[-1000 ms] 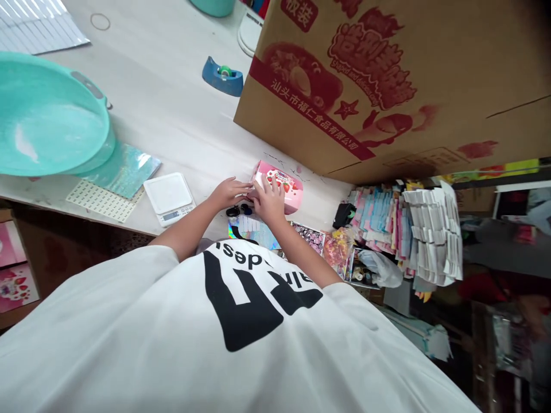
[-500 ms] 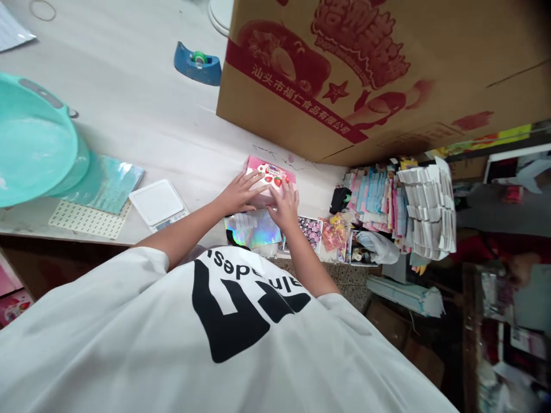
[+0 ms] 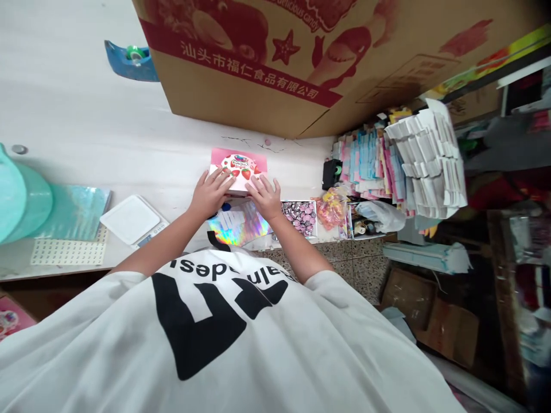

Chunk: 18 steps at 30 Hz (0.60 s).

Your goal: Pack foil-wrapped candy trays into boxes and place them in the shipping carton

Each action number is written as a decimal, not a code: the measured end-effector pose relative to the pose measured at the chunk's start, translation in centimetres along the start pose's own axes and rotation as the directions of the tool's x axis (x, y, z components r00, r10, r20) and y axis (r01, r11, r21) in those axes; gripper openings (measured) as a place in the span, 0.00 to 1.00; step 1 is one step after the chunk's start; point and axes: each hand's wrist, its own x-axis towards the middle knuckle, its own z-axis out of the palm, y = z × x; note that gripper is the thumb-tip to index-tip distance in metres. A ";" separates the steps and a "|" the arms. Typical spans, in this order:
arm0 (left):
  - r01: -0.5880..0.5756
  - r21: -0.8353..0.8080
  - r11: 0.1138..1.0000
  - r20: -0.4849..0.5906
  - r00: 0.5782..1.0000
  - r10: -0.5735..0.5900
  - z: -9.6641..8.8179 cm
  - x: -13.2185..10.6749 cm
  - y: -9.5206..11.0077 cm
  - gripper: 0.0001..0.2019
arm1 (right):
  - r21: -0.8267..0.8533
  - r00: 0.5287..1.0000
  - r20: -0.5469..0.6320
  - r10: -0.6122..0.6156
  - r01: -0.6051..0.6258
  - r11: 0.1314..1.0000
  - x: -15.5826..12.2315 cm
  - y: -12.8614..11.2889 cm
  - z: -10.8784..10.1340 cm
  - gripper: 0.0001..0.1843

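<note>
A small pink box (image 3: 258,160) printed with strawberries lies on the white table in front of me. My left hand (image 3: 210,193) rests on its near left part, fingers stretched over the top. On the near right part lies my right hand (image 3: 266,198), its fingers spread as well. The thumbs and the box's near side are partly hidden. Just below the box is a shiny holographic sheet or pouch (image 3: 245,225). Beside it, to the right, a white tray (image 3: 315,221) holds many small pink and silver round pieces.
A large printed carton (image 3: 241,94) stands behind the box, with a blue tape dispenser (image 3: 131,63) at its left. Leftward are a white scale (image 3: 130,218) and a turquoise tub (image 3: 21,195). Stacked folded cartons (image 3: 426,149) and a bag of orange-yellow items (image 3: 332,207) sit at right.
The camera view has shifted, so the table things appear displaced. My hands have slid toward the near edge of the pink box, and more of its printed top shows.
</note>
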 end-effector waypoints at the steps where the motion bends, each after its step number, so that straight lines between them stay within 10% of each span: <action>1: 0.002 0.006 1.000 0.010 1.000 -0.002 0.1 0.0 0.0 0.26 | 0.013 1.000 0.006 -0.003 0.003 1.000 -0.1 0.1 0.3 0.23; 18: 0.012 -0.024 1.000 0.064 0.998 -0.010 2.0 -1.0 -1.1 0.24 | 0.193 1.000 0.015 -0.006 0.003 0.981 -0.8 0.7 4.2 0.22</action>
